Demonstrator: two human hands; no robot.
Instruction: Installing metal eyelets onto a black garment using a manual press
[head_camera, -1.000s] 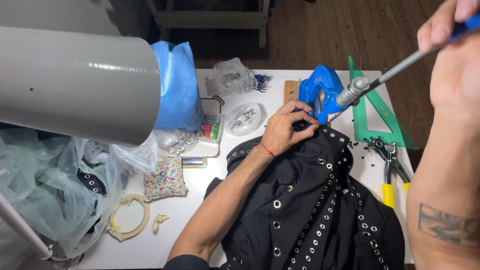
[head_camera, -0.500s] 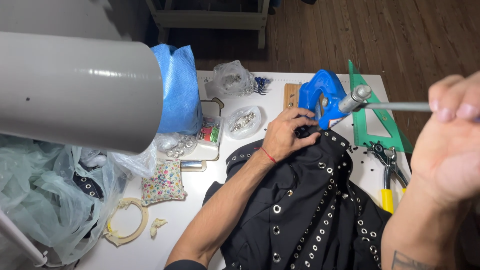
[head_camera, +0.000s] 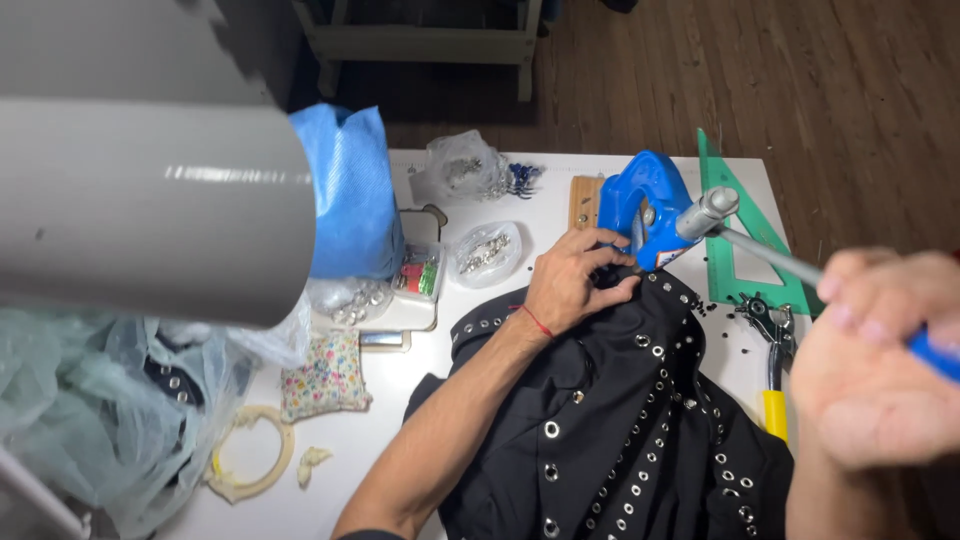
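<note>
1. A grey pipe (head_camera: 150, 210) fills the left foreground; beside it a blue bag (head_camera: 345, 190) stands on the white table (head_camera: 380, 460), with a floral pincushion (head_camera: 325, 375) nearer the viewer.
2. The black eyelet-studded garment (head_camera: 610, 430) lies at centre, its upper edge fed under the blue eyelet press (head_camera: 640, 205).
3. The left hand (head_camera: 575, 280) lies flat, fingers spread, pressing the fabric right beside the press head. For a clean set, the fabric likely needs to stay taut and the fingertips clear of the die.
4. The right hand (head_camera: 880, 365) is curled around the blue-tipped press lever (head_camera: 770, 250). A steady, straight pull probably seats the eyelet evenly.
5. A green set square (head_camera: 745, 270) and yellow-handled pliers (head_camera: 772, 350) lie at the right edge.
</note>
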